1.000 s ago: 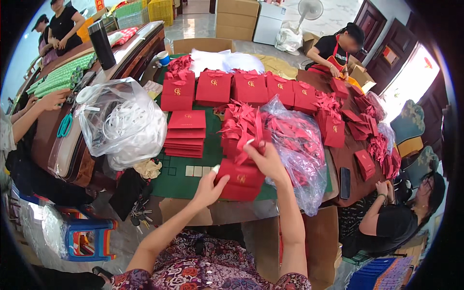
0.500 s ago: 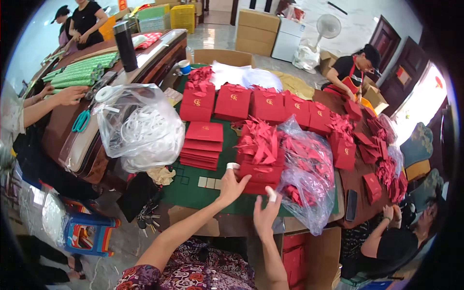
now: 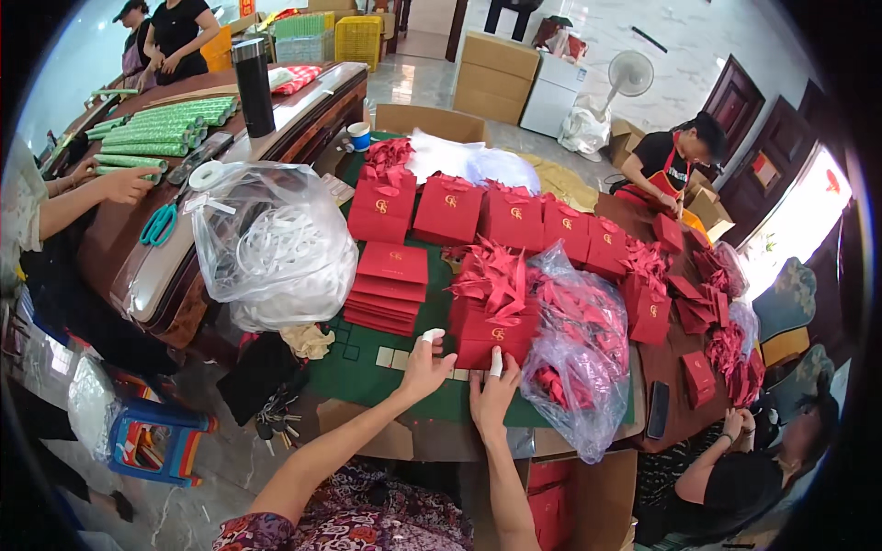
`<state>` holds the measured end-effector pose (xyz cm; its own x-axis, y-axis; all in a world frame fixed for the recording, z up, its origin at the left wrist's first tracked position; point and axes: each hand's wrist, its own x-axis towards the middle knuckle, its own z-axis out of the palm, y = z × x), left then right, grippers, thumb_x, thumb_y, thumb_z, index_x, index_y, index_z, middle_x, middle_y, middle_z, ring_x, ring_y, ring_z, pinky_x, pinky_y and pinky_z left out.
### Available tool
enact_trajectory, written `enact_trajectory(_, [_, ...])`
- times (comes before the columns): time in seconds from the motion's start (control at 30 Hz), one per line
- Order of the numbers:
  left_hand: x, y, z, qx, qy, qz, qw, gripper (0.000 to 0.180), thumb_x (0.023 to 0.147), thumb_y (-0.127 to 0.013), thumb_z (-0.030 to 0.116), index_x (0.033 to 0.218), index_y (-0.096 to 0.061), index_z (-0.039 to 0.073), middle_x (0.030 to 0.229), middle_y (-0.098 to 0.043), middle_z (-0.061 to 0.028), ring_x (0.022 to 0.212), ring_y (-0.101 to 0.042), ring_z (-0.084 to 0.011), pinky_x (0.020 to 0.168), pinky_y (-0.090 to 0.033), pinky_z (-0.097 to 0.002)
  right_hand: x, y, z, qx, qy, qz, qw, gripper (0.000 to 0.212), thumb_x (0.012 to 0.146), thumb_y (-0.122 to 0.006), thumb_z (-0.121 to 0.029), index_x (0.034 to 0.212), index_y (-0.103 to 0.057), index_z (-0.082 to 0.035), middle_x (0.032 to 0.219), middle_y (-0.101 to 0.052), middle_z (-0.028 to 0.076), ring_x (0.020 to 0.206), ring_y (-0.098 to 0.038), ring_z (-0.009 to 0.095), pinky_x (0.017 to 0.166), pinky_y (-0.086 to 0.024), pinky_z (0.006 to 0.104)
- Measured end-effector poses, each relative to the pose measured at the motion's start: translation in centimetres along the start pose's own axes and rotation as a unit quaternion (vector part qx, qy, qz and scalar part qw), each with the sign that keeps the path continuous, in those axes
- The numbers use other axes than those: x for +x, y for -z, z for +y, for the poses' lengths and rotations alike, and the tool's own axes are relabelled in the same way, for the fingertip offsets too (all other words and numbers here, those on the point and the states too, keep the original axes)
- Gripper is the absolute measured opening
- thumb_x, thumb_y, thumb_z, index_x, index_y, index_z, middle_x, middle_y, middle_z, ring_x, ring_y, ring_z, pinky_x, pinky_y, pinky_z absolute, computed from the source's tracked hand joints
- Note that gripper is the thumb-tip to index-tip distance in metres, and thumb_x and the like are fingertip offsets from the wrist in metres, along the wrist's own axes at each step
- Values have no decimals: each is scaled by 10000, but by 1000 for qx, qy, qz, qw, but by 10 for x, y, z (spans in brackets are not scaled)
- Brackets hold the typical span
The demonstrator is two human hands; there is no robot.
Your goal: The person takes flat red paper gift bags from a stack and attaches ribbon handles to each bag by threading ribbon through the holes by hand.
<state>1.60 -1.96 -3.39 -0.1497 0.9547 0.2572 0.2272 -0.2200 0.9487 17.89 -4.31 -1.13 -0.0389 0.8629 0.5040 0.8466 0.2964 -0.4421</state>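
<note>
A red paper gift bag (image 3: 496, 342) with a gold mark stands before me on a green mat (image 3: 367, 381), red ribbons (image 3: 493, 275) heaped behind its upper edge. My left hand (image 3: 425, 371) is at the bag's lower left, fingers loosely bent and apart. Against the lower front of the bag rest the spread fingers of my right hand (image 3: 493, 399). Each hand has white tape around a finger. Left of the bag is a stack of flat red bags (image 3: 386, 286). To its right a clear plastic bag (image 3: 579, 367) holds more red pieces.
Several upright red bags (image 3: 447, 211) line the mat's far side. A big clear bag of white ribbon (image 3: 280, 243) is at left, by teal scissors (image 3: 159, 225). A phone (image 3: 658, 410) lies at right. Other people work around, one at far right (image 3: 675, 161).
The red bag before me has turned from showing a folded panel to an upright front with its gold mark. My hands have shifted slightly left, the right one onto its front.
</note>
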Motion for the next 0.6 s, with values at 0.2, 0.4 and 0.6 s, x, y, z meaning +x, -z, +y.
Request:
enact_trajectory(0.2, [29, -24, -5, 107, 11, 4, 994, 853, 811, -773, 290, 1440, -305, -47, 1273, -467, -290, 1126, -545, -383, 875, -529, -430, 9, -11, -2, -27, 19, -4, 999, 723, 797, -701, -80, 1442, -384, 3, 1345, -406, 298, 1196, -421, 489, 1019, -376, 546])
enact_trajectory(0.4, [52, -47, -5, 144, -1, -2, 990, 790, 837, -718, 263, 1440, -318, -55, 1286, -468, -304, 1163, -469, -463, 1021, -388, -495, 30, -20, 8, -28, 9, -9, 1000, 712, 808, -704, -136, 1428, -394, 24, 1347, -406, 301, 1222, -408, 499, 1033, -377, 557])
enact_trajectory(0.6, [49, -42, -11, 134, -23, 10, 991, 764, 843, -717, 206, 1451, -317, -23, 1287, -461, -281, 1124, -516, -417, 965, -447, -466, 32, -17, 3, 9, -5, 1, 1000, 735, 803, -691, -73, 1444, -343, 19, 1369, -383, 306, 1255, -375, 509, 1059, -347, 559])
